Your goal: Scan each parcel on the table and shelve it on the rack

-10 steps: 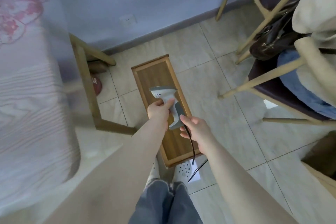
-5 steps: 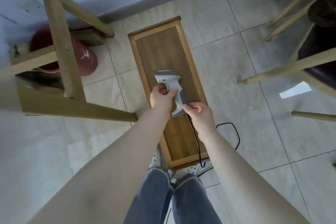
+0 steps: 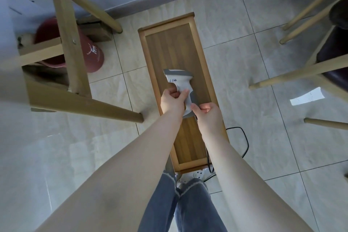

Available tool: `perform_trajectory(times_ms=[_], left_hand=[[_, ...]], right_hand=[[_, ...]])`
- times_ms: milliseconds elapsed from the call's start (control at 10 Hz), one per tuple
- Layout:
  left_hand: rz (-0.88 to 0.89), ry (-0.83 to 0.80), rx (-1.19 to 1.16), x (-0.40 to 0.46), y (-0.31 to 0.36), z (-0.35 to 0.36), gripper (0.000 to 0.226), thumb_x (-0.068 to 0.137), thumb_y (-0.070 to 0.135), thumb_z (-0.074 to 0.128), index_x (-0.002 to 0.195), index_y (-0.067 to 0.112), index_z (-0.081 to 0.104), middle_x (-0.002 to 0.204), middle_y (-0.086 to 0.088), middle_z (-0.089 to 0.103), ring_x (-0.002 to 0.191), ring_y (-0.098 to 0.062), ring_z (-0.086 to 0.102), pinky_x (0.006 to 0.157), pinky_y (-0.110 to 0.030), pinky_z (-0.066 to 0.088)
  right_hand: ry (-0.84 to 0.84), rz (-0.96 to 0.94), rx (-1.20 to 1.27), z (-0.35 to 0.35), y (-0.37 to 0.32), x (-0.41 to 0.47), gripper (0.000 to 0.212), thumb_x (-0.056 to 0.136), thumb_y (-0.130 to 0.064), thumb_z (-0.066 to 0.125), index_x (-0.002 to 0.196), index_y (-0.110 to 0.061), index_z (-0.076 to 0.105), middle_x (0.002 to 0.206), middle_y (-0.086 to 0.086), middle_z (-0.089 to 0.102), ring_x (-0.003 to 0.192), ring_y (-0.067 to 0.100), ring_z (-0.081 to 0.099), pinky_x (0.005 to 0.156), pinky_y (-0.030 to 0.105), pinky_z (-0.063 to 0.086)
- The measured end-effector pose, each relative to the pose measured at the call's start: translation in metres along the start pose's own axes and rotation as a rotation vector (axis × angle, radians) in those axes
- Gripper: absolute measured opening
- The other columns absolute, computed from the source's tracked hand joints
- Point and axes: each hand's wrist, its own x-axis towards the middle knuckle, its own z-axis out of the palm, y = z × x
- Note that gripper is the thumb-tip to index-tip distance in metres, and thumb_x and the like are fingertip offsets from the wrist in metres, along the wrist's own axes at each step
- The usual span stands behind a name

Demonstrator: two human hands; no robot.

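Both hands, left hand (image 3: 172,100) and right hand (image 3: 208,112), clamp the scanner (image 3: 181,85) mid-frame; its trailing cable (image 3: 244,143) could snag and jerk it loose.

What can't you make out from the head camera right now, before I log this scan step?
- Parcels: none in the head view.
- Scanner window: faces away; handle covered by left hand and right hand.
- Cable: far end hidden behind the wooden shelf top and the right arm.
- Red bucket: mostly behind the table legs.
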Motion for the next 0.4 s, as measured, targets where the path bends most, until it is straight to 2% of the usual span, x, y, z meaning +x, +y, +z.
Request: perform_trajectory(times_ms=[100,200,300,400], left_hand=[[-0.013,-0.008,-0.012,-0.0029,-0.0031,-0.0016,0.039,0.087,0.029,0.076,0.120,0.017,0.060,0.099,0.005,0.066,0.094,-0.016,0.066,0.087,-0.032,0.057],[-0.009,-0.015,0.000,-0.0044,-0.0026,-0.0014,0.039,0.087,0.028,0.076,0.121,0.017,0.060,0.103,0.004,0.067,0.093,-0.016,0.064,0.082,-0.029,0.054],[-0.018,-0.025,-0.003,-0.0082,-0.0001,-0.0030,0.040,0.087,0.030,0.076,0.121,0.018,0.060,0.099,0.006,0.065,0.092,-0.015,0.063,0.080,-0.027,0.053],[-0.030,-0.007,-0.014,-0.0109,0.0017,-0.0042,0.042,0.086,0.032,0.077,0.121,0.018,0.059,0.102,0.005,0.066,0.099,-0.017,0.066,0.087,-0.032,0.056]], right_hand=[[-0.006,-0.003,0.012,-0.0025,-0.0013,-0.0004,0.037,0.087,-0.035,0.071,0.107,-0.004,0.065,0.097,0.010,0.069,0.085,0.020,0.064,0.073,0.026,0.050],[-0.008,-0.007,0.025,-0.0025,-0.0024,0.0013,0.035,0.088,-0.034,0.071,0.105,-0.004,0.066,0.098,0.013,0.070,0.089,0.025,0.066,0.078,0.034,0.053],[-0.022,0.006,0.030,-0.0041,-0.0069,-0.0014,0.035,0.088,-0.034,0.070,0.105,-0.003,0.065,0.098,0.013,0.070,0.089,0.025,0.065,0.080,0.036,0.054],[-0.016,0.030,0.035,-0.0046,-0.0092,-0.0042,0.037,0.089,-0.035,0.069,0.108,-0.003,0.065,0.100,0.012,0.069,0.088,0.022,0.064,0.079,0.032,0.054]])
